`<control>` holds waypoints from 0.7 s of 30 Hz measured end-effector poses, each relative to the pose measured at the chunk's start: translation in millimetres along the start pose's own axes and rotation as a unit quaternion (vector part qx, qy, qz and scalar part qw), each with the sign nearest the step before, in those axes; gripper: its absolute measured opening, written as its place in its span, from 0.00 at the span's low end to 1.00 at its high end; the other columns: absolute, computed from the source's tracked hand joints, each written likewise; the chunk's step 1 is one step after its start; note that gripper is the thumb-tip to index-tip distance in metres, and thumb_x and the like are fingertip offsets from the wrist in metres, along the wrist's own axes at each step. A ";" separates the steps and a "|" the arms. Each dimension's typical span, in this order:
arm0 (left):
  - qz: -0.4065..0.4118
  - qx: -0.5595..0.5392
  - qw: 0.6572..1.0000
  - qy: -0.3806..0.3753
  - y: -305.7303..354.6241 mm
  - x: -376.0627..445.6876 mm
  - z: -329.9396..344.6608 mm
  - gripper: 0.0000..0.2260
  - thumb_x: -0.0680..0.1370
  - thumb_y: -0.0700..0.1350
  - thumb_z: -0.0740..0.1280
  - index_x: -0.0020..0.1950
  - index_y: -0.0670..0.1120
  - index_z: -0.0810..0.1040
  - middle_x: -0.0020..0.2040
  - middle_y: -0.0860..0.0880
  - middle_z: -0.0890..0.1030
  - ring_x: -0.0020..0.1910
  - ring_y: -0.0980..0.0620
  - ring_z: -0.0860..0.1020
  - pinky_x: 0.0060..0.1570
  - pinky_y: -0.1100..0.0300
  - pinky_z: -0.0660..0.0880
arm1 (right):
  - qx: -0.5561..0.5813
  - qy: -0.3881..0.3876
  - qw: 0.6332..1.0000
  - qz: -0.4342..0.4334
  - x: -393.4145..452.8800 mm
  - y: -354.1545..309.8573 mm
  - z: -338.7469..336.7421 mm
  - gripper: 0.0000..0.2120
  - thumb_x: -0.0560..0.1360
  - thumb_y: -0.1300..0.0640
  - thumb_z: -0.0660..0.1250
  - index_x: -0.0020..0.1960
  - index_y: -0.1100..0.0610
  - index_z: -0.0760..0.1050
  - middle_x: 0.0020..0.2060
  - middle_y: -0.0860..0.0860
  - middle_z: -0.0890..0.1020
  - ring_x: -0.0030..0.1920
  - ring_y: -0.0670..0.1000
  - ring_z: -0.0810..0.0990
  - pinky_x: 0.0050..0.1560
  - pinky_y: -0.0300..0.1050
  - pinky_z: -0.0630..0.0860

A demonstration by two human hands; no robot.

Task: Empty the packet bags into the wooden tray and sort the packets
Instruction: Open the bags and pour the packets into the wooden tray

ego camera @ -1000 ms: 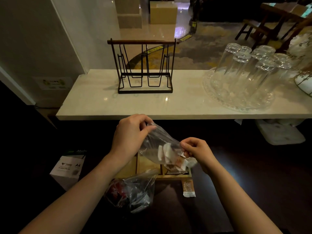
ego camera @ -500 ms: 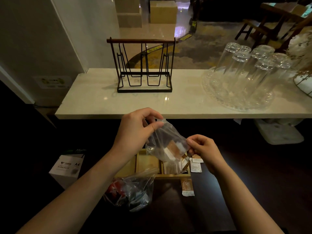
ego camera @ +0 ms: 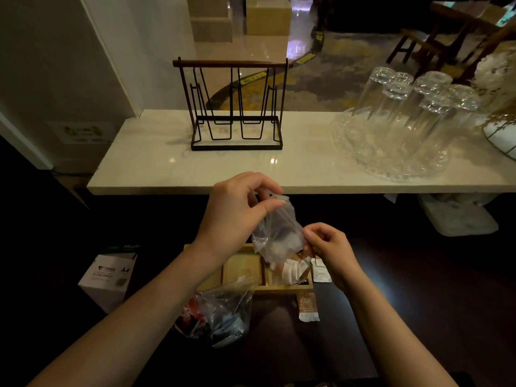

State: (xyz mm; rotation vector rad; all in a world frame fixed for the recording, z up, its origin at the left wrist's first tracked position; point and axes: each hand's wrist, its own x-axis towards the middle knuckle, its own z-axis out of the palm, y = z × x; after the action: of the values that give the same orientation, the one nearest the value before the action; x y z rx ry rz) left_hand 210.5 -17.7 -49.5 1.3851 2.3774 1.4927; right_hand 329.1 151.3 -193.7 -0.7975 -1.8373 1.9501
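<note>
White A4 paper box (ego camera: 107,277) far left, on floor, irrelevant. Second clear plastic bag of red and dark packets (ego camera: 220,314) on dark surface (ego camera: 279,344), unopened, next in line. My left hand (ego camera: 237,216) pinches closed end of clear upturned plastic bag (ego camera: 279,233), lifted over light wooden compartment tray (ego camera: 243,270). White and brown packets (ego camera: 290,270) heaped in right compartment. My right hand (ego camera: 329,247) pinches bag mouth. Judgement: keep mouth over tray, shake gently. Brown stray packet (ego camera: 307,305) and white stray packet (ego camera: 321,270) outside tray need gathering.
</note>
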 end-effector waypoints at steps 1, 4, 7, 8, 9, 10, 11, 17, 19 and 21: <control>-0.001 -0.008 1.000 -0.001 2.2 0.8 1.0 0.05 0.70 0.42 0.74 0.45 0.48 0.82 0.35 0.59 0.76 0.33 0.59 0.74 0.33 0.72 0.71 | 0.006 0.002 1.000 -0.001 0.0 -0.2 0.7 0.06 0.77 0.63 0.64 0.44 0.62 0.79 0.29 0.52 0.78 0.29 0.46 0.75 0.31 0.36 0.73; 0.019 -0.007 1.000 -0.010 4.9 0.2 3.5 0.05 0.71 0.41 0.73 0.45 0.47 0.82 0.35 0.59 0.75 0.34 0.61 0.74 0.34 0.72 0.70 | 0.007 0.002 1.000 0.001 -1.6 -0.1 -1.8 0.06 0.76 0.62 0.64 0.46 0.63 0.79 0.31 0.54 0.78 0.31 0.47 0.75 0.33 0.38 0.74; 0.000 -0.007 1.000 0.014 -8.2 -0.4 3.6 0.05 0.71 0.42 0.73 0.46 0.49 0.81 0.35 0.58 0.75 0.33 0.60 0.74 0.34 0.69 0.74 | 0.001 0.057 0.998 -0.006 -4.0 0.5 -11.8 0.05 0.76 0.60 0.66 0.43 0.61 0.79 0.38 0.55 0.79 0.35 0.50 0.76 0.35 0.41 0.74; -0.016 -0.004 1.000 0.019 -16.1 -1.5 4.4 0.05 0.72 0.42 0.73 0.46 0.49 0.81 0.35 0.58 0.75 0.32 0.59 0.74 0.33 0.65 0.77 | -0.014 0.084 0.996 -0.013 -5.1 -0.4 -16.5 0.05 0.75 0.61 0.66 0.42 0.60 0.79 0.42 0.53 0.79 0.36 0.49 0.76 0.35 0.40 0.74; -0.034 0.001 0.999 0.021 -24.3 -3.7 5.4 0.05 0.72 0.43 0.73 0.46 0.50 0.81 0.35 0.57 0.76 0.32 0.59 0.74 0.32 0.60 0.79 | -0.033 0.104 0.994 -0.024 -6.9 -0.7 -21.3 0.05 0.75 0.61 0.67 0.41 0.60 0.79 0.45 0.51 0.80 0.36 0.47 0.76 0.34 0.39 0.73; -0.051 0.006 0.999 0.017 -32.1 -6.9 6.5 0.06 0.72 0.43 0.73 0.47 0.50 0.81 0.35 0.57 0.76 0.32 0.59 0.74 0.32 0.58 0.79 | -0.052 0.115 0.991 -0.037 -9.0 -0.3 -26.0 0.05 0.75 0.62 0.67 0.41 0.60 0.79 0.46 0.50 0.80 0.35 0.46 0.76 0.32 0.39 0.72; -0.064 0.011 0.998 0.012 -39.8 -10.6 7.4 0.07 0.72 0.43 0.72 0.48 0.50 0.81 0.35 0.57 0.77 0.32 0.59 0.75 0.32 0.58 0.79 | -0.070 0.120 0.989 -0.046 -11.4 1.1 -30.2 0.05 0.75 0.61 0.67 0.42 0.60 0.79 0.43 0.51 0.81 0.34 0.46 0.75 0.31 0.38 0.72; -0.160 0.115 0.975 -0.100 -96.0 -49.5 12.0 0.09 0.75 0.46 0.69 0.55 0.50 0.78 0.43 0.57 0.77 0.39 0.59 0.76 0.38 0.67 0.70 | -0.153 0.295 0.943 -0.025 -26.4 33.2 -60.5 0.04 0.77 0.57 0.64 0.45 0.56 0.76 0.34 0.54 0.79 0.32 0.53 0.78 0.35 0.54 0.76; -0.190 0.177 0.944 -0.204 -110.7 -70.5 19.2 0.13 0.76 0.50 0.66 0.60 0.51 0.75 0.52 0.56 0.76 0.49 0.57 0.78 0.44 0.66 0.71 | -0.181 0.355 0.917 0.005 -31.7 50.6 -75.3 0.03 0.76 0.55 0.64 0.46 0.53 0.75 0.36 0.53 0.80 0.36 0.55 0.80 0.40 0.59 0.78; -0.206 0.217 0.910 -0.287 -117.7 -90.7 26.7 0.17 0.77 0.53 0.64 0.65 0.51 0.72 0.59 0.56 0.74 0.56 0.56 0.76 0.52 0.66 0.72 | -0.229 0.404 0.885 0.042 -36.3 66.1 -88.6 0.03 0.76 0.53 0.63 0.46 0.52 0.74 0.40 0.56 0.81 0.41 0.59 0.81 0.44 0.61 0.78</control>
State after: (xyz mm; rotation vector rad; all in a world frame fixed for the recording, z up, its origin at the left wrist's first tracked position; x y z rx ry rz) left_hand 198.7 -78.1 -187.3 1.0604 2.4383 0.3874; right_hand 419.8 193.0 -253.3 -1.5564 -1.7047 0.9291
